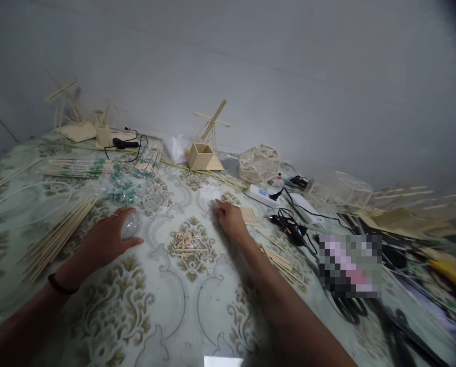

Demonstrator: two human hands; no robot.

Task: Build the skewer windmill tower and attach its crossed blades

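My left hand [107, 234] has its thumb and fingers spread beside a clear, rounded plastic piece [131, 225], which lies in the gap between them. Whether the fingers touch it, I cannot tell. My right hand [231, 218] reaches low over the middle of the table, thumb and index finger close together and the others curled. What it pinches, if anything, is too small to make out. Between my hands lies a pile of short cut wooden pieces [185, 242]. A small flat wooden panel [249, 215] is just right of my right hand.
Long wooden sticks [61, 234] lie at left, near green-and-clear wrappers [123, 188]. A wooden windmill model [203, 155] and a stick-framed polyhedron [259, 163] stand at the back. A white power strip [264, 195], a black glue gun [291, 227] and cables occupy the right.
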